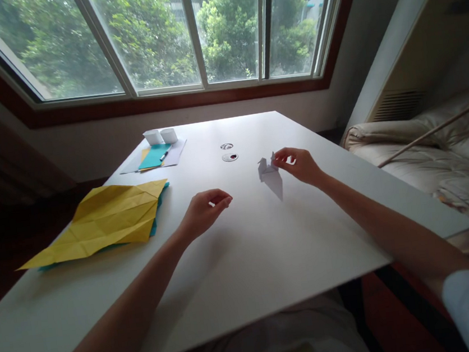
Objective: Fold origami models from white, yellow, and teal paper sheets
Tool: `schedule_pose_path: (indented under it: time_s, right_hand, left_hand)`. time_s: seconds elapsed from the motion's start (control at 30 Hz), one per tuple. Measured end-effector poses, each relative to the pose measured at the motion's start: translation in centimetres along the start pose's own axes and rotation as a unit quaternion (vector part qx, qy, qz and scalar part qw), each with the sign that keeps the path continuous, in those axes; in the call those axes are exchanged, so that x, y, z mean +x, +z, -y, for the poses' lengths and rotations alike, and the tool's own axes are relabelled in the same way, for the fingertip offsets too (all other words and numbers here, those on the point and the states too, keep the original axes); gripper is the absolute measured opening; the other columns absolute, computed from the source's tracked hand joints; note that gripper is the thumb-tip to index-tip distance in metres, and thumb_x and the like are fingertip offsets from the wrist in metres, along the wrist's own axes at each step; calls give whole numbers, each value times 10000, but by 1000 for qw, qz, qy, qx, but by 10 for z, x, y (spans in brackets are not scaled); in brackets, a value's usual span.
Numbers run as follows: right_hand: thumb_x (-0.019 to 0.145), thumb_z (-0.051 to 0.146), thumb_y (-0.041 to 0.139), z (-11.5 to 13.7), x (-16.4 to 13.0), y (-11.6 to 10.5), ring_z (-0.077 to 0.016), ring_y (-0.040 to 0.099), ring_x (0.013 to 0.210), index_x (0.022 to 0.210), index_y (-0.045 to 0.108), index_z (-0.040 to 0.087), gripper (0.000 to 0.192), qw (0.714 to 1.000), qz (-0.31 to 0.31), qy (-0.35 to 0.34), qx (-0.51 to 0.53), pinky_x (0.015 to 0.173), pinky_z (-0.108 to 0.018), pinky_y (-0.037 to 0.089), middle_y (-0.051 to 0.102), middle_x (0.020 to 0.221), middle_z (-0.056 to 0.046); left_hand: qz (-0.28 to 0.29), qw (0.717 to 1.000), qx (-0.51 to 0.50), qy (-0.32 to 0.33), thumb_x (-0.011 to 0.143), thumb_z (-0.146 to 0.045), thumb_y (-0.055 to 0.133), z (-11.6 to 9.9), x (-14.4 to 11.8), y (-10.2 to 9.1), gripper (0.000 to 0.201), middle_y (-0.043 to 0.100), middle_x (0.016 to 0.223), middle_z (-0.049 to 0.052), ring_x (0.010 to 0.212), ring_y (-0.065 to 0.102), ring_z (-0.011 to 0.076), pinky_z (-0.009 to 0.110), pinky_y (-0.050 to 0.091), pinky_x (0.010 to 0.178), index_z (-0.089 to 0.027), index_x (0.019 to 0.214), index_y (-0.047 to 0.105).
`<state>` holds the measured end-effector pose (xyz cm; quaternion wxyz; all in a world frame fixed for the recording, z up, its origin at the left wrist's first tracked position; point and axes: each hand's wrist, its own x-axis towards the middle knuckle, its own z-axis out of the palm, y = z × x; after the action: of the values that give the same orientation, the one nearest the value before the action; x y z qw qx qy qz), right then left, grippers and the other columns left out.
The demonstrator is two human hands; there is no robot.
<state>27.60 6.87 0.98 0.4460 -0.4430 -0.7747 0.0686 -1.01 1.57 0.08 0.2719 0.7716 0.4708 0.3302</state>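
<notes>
A small white folded-paper figure [266,168] stands on the white table [229,278], right of the middle, with upright points on its left and right. My right hand [298,164] pinches its right-hand point between thumb and fingers. Below the figure, a pale pointed shape on the tabletop looks like its shadow or reflection. My left hand [207,210] is to the left of the figure, apart from it. Its fingers are curled with the thumb against them, and nothing shows in them.
Creased yellow paper [108,218] lies over teal paper [155,224] at the left edge. Farther back are teal and white sheets with a pen [165,154], and two white cups [160,136]. Round flat pieces [229,157] lie mid-table. A cushioned seat [387,141] is on the right.
</notes>
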Motion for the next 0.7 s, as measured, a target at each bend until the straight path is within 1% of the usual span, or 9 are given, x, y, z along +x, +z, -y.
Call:
schedule_pose_path:
  time_s: [0.1,0.2,0.27,0.33,0.43,0.47,0.57,0.7]
  right_hand:
    - [761,378,582,-31,17,-15,-157,591,662,845,654,164,241,999,-21,15,-30,589,-267,432,673,745,-40]
    - [770,361,561,-64,34,-29,-165,595,686,846,655,158,237,997,1,32,-71,637,-279,446,679,786,-59]
    - [768,310,558,-86,46,-37,-169,597,714,846,655,151,201,994,10,48,-101,671,-278,448,682,804,-68]
    - [769,276,556,-109,56,-44,-167,597,728,862,655,145,189,989,9,77,-128,681,-272,446,684,843,-76]
    - [757,253,578,-142,68,-51,-161,598,730,884,657,127,196,975,29,135,-173,689,-264,441,685,863,-89]
    - [755,241,580,-151,71,-53,-161,599,733,890,658,117,199,973,29,142,-177,690,-264,441,685,869,-98]
    - [758,237,579,-174,73,-56,-163,601,729,913,656,96,223,970,27,157,-184,681,-265,441,684,890,-122]
    - [763,240,573,-192,69,-55,-165,603,726,927,654,85,240,967,34,169,-190,668,-263,439,685,902,-137]
  left_hand:
    - [9,1000,8,6,765,-396,550,1,-1,1,257,671,723,44,656,584,149,234,438,594,-162,789,655]
    - [16,1000,19,13,770,-391,540,1,-1,3,255,662,704,38,632,566,140,228,430,579,-167,786,660]
    - [19,1000,20,13,767,-395,539,2,-1,4,257,655,687,32,616,555,136,225,424,566,-171,786,663]
    - [27,999,17,13,764,-399,537,2,-1,5,261,651,680,30,607,548,134,223,420,559,-173,783,666]
    - [40,999,24,12,766,-397,529,2,-1,5,260,649,676,23,589,534,125,220,411,552,-176,775,667]
    - [44,999,28,13,767,-394,527,2,-1,6,257,649,672,20,580,529,122,218,407,549,-178,773,666]
    - [47,998,36,18,772,-384,524,3,-2,6,248,651,667,14,556,515,112,214,397,543,-181,769,667]
    - [51,997,48,15,777,-369,524,3,-1,5,236,651,671,10,548,507,107,212,390,545,-180,773,665]
